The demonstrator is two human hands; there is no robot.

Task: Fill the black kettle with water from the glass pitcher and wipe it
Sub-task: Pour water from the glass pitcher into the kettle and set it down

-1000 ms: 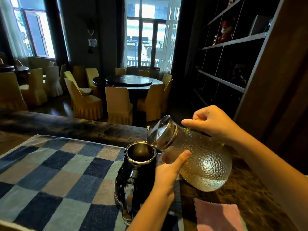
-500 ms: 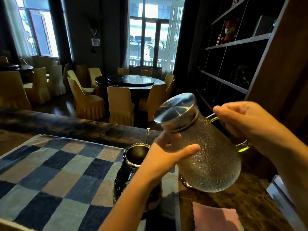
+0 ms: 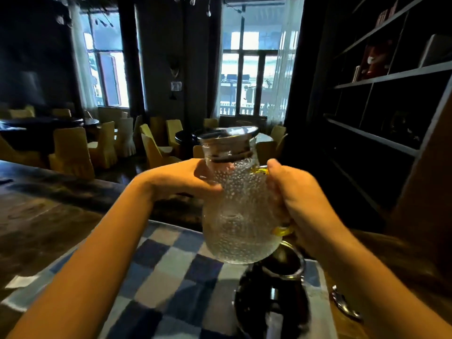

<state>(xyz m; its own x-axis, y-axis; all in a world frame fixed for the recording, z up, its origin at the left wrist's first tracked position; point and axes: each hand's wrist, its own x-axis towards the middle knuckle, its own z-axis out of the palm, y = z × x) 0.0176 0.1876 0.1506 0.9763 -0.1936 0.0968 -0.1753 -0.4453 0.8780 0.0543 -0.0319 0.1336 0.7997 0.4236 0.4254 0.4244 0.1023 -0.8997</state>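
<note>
The dimpled glass pitcher (image 3: 241, 211) with a metal lid (image 3: 227, 135) is upright in the air in front of me. My right hand (image 3: 297, 199) grips its yellowish handle. My left hand (image 3: 193, 178) wraps around its neck just under the lid. Below it, at the lower right, stands the black kettle (image 3: 271, 297) with its top open, partly hidden by the pitcher's base. The kettle rests on a blue and beige checked cloth (image 3: 159, 277).
A dark marble counter (image 3: 49, 211) runs under the cloth. A shiny metal piece (image 3: 342, 304) lies right of the kettle. Dark shelving (image 3: 381, 106) rises at the right. Round tables and yellow-covered chairs (image 3: 73, 152) fill the room beyond.
The pitcher went from tilted over the kettle's mouth to upright and higher. My left hand left the kettle and took the pitcher's neck. The view swung up and left.
</note>
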